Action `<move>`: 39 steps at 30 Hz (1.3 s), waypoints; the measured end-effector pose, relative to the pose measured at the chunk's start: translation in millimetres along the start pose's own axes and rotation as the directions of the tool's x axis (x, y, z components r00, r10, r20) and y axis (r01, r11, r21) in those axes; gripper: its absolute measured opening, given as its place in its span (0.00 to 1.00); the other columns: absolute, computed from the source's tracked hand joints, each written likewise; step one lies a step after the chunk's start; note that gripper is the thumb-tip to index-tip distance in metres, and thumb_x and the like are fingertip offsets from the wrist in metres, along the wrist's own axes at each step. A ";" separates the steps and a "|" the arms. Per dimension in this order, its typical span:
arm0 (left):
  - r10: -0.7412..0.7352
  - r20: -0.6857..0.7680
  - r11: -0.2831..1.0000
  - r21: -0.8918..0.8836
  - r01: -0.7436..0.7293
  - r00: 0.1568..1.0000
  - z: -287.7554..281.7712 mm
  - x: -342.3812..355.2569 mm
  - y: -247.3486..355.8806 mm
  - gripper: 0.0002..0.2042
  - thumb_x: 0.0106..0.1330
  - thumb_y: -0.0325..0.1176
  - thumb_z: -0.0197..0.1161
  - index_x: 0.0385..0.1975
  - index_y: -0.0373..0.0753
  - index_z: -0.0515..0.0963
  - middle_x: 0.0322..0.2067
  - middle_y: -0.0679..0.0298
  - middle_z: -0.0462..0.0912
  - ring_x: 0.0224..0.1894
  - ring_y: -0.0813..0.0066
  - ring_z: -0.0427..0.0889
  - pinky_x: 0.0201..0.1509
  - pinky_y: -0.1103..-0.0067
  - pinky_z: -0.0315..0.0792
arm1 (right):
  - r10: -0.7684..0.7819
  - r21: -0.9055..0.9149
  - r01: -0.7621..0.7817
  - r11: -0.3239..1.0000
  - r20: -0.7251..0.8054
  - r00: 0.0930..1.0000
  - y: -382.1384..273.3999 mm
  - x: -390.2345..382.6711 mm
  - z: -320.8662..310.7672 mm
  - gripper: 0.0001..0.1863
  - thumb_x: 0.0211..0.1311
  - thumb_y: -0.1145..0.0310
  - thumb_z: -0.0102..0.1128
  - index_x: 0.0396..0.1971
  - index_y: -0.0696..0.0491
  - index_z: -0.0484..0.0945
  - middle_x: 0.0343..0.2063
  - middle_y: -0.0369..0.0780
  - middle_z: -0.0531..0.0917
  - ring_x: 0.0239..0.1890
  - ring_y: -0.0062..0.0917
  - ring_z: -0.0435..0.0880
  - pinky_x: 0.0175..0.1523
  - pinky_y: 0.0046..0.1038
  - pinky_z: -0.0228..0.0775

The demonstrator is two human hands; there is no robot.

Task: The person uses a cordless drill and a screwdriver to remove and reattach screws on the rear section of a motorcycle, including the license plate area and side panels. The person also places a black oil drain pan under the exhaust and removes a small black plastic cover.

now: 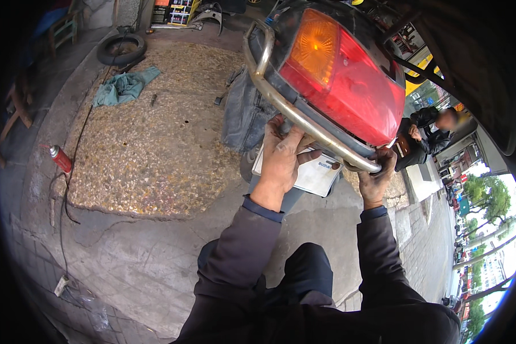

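Note:
A scooter's tail light (355, 86), red with an amber section, sits in dark trim with a curved chrome rail (304, 126) around it. My left hand (281, 157) reaches under the rail with fingers bent and partly hidden, above a white plate (314, 176); what it holds I cannot make out. My right hand (379, 172) grips around the lower right end of the rail, just below the red lens. A grey bag or cover (241, 114) hangs behind the left hand.
A black tire (120, 57), teal cloth (123, 86), red spray can (62, 160) and cable (67, 229) lie or stand on the paving at left. A wooden chair (23, 109) is at far left. Another person (424, 137) in dark clothing is at right, beside a street with trees.

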State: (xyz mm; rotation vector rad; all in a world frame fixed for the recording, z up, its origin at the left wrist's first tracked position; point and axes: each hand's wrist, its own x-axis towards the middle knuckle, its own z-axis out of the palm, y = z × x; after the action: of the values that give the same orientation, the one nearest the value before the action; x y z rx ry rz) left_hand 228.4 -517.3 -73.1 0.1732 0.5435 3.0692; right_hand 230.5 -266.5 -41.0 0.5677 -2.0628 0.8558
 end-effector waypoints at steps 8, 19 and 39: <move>0.013 0.054 0.999 -0.037 -0.011 0.998 -6.4 2.2 -2.5 0.31 0.69 0.38 0.62 0.63 0.40 0.50 0.51 0.54 0.75 0.45 0.64 0.84 0.40 0.66 0.82 | 0.030 0.001 -0.030 1.000 0.002 1.000 -2.4 -1.2 2.7 0.36 0.44 0.60 0.78 0.51 0.57 0.67 0.40 0.35 0.71 0.40 0.21 0.72 0.46 0.23 0.67; -0.009 -0.032 1.000 0.019 0.010 0.999 3.5 3.5 6.6 0.29 0.67 0.45 0.62 0.62 0.47 0.55 0.45 0.60 0.79 0.39 0.71 0.85 0.39 0.67 0.83 | -0.024 0.021 0.027 0.999 -0.098 0.995 -4.9 4.7 7.4 0.28 0.43 0.70 0.76 0.44 0.61 0.72 0.32 0.38 0.77 0.33 0.22 0.76 0.39 0.24 0.70; -0.030 -0.102 0.991 0.127 0.043 0.994 -9.2 12.9 17.2 0.20 0.68 0.56 0.57 0.46 0.47 0.76 0.37 0.61 0.84 0.38 0.64 0.86 0.44 0.62 0.80 | -0.112 -0.083 0.097 0.992 -0.193 0.975 -0.2 6.8 13.1 0.23 0.40 0.67 0.77 0.36 0.57 0.75 0.28 0.39 0.78 0.29 0.28 0.78 0.36 0.28 0.70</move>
State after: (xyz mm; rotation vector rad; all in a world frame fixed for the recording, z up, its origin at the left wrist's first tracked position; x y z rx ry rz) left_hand 214.5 -536.1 -74.5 0.0109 0.7418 3.0208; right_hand 220.0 -276.9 -41.1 0.5250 -1.8592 0.7418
